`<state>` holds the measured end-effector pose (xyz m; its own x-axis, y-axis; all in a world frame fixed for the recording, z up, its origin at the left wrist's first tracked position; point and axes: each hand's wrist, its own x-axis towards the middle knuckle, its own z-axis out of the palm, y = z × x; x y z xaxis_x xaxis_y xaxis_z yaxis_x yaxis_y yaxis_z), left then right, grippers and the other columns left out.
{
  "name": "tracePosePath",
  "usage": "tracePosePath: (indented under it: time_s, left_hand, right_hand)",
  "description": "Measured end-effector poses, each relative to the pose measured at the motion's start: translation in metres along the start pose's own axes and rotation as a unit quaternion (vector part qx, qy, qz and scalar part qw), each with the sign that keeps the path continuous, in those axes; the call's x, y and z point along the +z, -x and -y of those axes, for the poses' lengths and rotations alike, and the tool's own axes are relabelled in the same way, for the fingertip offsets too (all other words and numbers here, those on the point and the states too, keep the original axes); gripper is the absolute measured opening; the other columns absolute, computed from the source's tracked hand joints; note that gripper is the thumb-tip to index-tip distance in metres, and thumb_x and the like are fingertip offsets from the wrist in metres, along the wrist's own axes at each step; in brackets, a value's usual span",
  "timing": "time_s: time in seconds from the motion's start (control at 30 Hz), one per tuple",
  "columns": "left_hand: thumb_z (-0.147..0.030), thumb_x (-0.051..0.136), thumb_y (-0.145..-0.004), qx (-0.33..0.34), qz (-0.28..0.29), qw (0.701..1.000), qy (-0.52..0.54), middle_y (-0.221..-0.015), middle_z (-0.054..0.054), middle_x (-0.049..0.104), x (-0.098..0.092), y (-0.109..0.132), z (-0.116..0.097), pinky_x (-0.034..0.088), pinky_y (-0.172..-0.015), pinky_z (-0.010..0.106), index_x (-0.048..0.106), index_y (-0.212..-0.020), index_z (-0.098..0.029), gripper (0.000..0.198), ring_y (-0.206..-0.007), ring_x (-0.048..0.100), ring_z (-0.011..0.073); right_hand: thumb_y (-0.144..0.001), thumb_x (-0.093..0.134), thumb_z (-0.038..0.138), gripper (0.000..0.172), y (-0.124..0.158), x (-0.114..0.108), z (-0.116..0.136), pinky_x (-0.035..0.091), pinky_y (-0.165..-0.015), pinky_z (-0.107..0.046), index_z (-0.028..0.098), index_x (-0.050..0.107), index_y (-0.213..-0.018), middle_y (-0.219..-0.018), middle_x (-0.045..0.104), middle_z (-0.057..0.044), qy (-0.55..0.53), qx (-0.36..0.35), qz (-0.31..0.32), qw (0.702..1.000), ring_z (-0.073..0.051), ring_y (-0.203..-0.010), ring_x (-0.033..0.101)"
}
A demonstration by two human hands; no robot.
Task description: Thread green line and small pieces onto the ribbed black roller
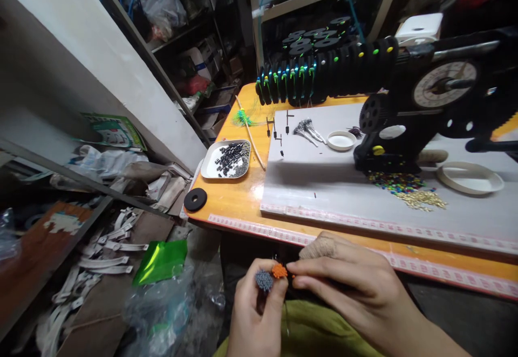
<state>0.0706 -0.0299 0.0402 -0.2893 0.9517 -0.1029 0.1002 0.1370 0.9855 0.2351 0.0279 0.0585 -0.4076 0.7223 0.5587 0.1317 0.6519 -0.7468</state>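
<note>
My left hand [259,308] is closed around two bundles just in front of the table edge. One is a bundle of grey tips [264,280]; beside it is a bundle of orange tips [279,270]. What lies below the tips is mostly hidden by my fingers. From the right, my right hand [348,281] reaches in with thumb and forefinger close together. A tiny orange-tipped piece [293,276] shows at those fingertips, next to the orange bundle. Tan wrapping [319,247] covers one right finger. Olive-green cloth [311,327] lies below both hands.
The orange table [254,195] carries a white tray [206,168] of black and silver pieces, a black disc [195,199], and a grey board [299,184]. On the board stand a black machine [421,109], shallow dishes [469,187], coloured beads [392,182] and gold pieces [423,200].
</note>
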Motion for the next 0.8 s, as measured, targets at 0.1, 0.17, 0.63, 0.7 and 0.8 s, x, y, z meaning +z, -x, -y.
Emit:
tracePosePath:
  time_s: [0.1, 0.17, 0.63, 0.7, 0.8]
  left_hand:
    - [-0.053, 0.072, -0.082, -0.012, -0.008, 0.999, 0.040, -0.074, -0.001, 0.063, 0.001, -0.001, -0.001, 0.043, -0.067, 0.020, 0.071, -0.080, -0.022, 0.032, -0.071, 0.056, 0.0136]
    - [-0.049, 0.077, -0.079, -0.037, -0.018, 0.992, 0.119, -0.073, -0.001, 0.061, 0.003, -0.002, -0.002, 0.043, -0.065, 0.019, 0.071, -0.081, -0.021, 0.028, -0.069, 0.055, 0.0120]
    - [-0.042, 0.062, -0.093, 0.139, -0.151, 0.946, 0.251, -0.072, -0.004, 0.041, -0.016, -0.038, -0.017, 0.046, -0.059, 0.021, 0.055, -0.082, -0.021, 0.025, -0.061, 0.046, 0.0105]
    - [-0.040, 0.055, -0.097, 0.228, -0.206, 0.952, 0.003, -0.083, 0.000, 0.053, -0.032, -0.057, -0.013, 0.048, -0.070, 0.027, 0.056, -0.094, -0.023, 0.017, -0.073, 0.054, 0.0153]
    - [-0.024, 0.067, -0.088, 0.260, -0.169, 0.940, -0.143, -0.093, 0.006, 0.064, -0.047, -0.087, -0.010, 0.044, -0.084, 0.035, 0.063, -0.099, -0.022, 0.012, -0.088, 0.059, 0.0230]
  right_hand:
    - [-0.089, 0.063, 0.005, 0.015, 0.000, 0.003, 0.002, 0.053, -0.065, -0.022, 0.017, 0.069, -0.095, -0.081, 0.068, -0.004, 0.010, 0.012, -0.005, 1.000, -0.013, -0.073, 0.064]
    - [-0.089, 0.061, 0.005, 0.014, 0.001, 0.006, 0.004, 0.051, -0.062, -0.021, 0.017, 0.067, -0.094, -0.080, 0.066, -0.002, 0.007, 0.025, -0.008, 1.000, -0.011, -0.071, 0.063]
    - [-0.087, 0.058, 0.002, 0.021, 0.005, 0.020, 0.004, 0.051, -0.070, -0.023, 0.019, 0.060, -0.100, -0.085, 0.064, -0.003, 0.076, -0.010, -0.091, 0.993, -0.013, -0.078, 0.063]
    - [-0.088, 0.057, 0.003, 0.019, 0.001, 0.016, 0.003, 0.050, -0.068, -0.024, 0.019, 0.059, -0.098, -0.082, 0.062, -0.002, 0.054, -0.002, -0.085, 0.995, -0.013, -0.076, 0.061]
    - [-0.090, 0.054, 0.005, 0.015, -0.004, 0.012, 0.004, 0.047, -0.060, -0.024, 0.019, 0.056, -0.090, -0.075, 0.057, -0.001, 0.024, 0.021, -0.077, 0.997, -0.012, -0.068, 0.054]
